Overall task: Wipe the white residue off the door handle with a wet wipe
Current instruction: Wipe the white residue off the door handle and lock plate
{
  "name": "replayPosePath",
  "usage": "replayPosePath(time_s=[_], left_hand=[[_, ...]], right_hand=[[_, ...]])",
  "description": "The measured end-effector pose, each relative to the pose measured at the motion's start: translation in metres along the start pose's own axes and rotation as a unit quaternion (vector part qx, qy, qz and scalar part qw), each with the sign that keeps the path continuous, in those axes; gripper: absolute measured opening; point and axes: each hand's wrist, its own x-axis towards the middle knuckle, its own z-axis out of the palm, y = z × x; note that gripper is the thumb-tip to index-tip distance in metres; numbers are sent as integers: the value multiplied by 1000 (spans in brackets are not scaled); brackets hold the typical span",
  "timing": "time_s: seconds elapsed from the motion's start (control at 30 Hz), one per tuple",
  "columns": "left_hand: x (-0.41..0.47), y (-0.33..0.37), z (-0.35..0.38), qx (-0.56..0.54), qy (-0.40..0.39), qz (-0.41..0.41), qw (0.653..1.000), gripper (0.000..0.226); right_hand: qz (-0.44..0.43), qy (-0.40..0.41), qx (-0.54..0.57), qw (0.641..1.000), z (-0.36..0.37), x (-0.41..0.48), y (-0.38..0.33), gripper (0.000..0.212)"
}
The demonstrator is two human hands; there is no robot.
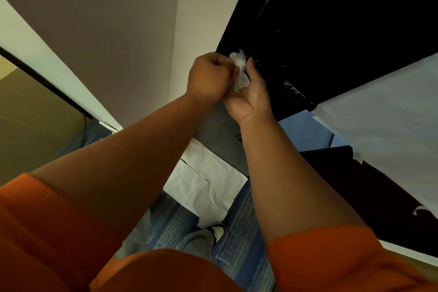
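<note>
A crumpled white wet wipe (240, 69) sits between both hands, in front of a black door (331, 19). My left hand (209, 76) is curled into a fist and pinches the wipe's left side. My right hand (250, 95) lies palm up beneath the wipe, with its thumb raised beside it and its fingers hidden behind the wipe. The black door handle (290, 86) runs down to the right of my right hand and carries flecks of white residue. The wipe is not touching the flecked part.
A grey wall (118, 31) and white frame stand to the left of the door. White paper sheeting (384, 111) covers the door's lower right. Below lie blue striped carpet (241, 239), a white sheet (208, 185) and a shoe (218, 230).
</note>
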Motion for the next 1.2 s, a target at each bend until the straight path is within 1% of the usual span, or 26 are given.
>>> replayPosePath(time_s=[0.1,0.17,0.2,0.23,0.3,0.37,0.43,0.53,0.6,0.67,0.8,0.9,0.97,1.1,1.2], left_hand=[[3,2,-3,-36,6,-8,999,19],[3,2,-6,-68,5,-15,998,19],[3,1,-8,-65,6,-13,998,19],[5,-2,-9,-41,10,-8,999,18],[9,-10,-12,11,17,-1,1000,17],[9,-16,-11,20,1,-18,1000,16],[5,-21,-7,33,-25,-39,998,16],[-2,-25,2,53,-95,-107,988,27],[-7,-29,7,37,-140,-154,977,36],[-11,-33,11,-2,-154,-163,975,32],[-9,-36,10,-90,-109,-180,973,20],[-9,-39,12,-123,-67,-188,972,4],[-12,-41,16,-130,-35,-187,973,7],[-6,-47,18,-164,35,-176,970,16],[1,-47,14,-130,35,-154,979,15]], right_hand=[[-12,6,67,998,1,1,7,28],[-17,14,125,992,-2,-4,12,32],[-28,20,134,990,-5,-6,14,34],[-41,27,130,990,-8,-9,15,33],[-66,55,111,990,-19,-12,15,24],[-81,87,99,988,-34,-16,11,23],[-83,116,38,989,-52,-18,3,23],[-48,132,-152,978,-65,-25,-3,27],[-15,101,-203,974,-66,-29,-3,28],[-5,70,-222,972,-65,-32,-4,28],[-25,92,-255,962,-73,-33,-12,23],[-34,118,-240,963,-83,-35,-14,30],[-41,138,-226,963,-87,-36,-12,33],[-82,161,-197,964,-87,-36,-11,18],[-112,153,-141,972,-87,-40,-16,24]])
